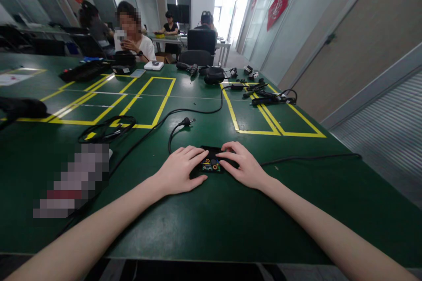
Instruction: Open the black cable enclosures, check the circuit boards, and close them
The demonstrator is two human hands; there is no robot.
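An open black plastic case [215,147] lies on the green table between my hands. A circuit board [211,167] with copper-coloured ring coils shows in its near part. My left hand [182,169] grips the case's left side, its index fingertip on the edge and its thumb lower down. From the right, my right hand [243,166] holds it with bent fingers, the index finger and thumb reaching over the board. My palms hide the case's sides. A black cord with a plug [187,121] runs behind my left hand.
A coiled black cable [108,128] and a blurred-out object [77,180] lie to the left. Farther back are a power drill [188,68], a black pouch [214,75] and several black cables and adapters [263,96]. Yellow tape [260,132] marks the table. A person [135,37] sits across.
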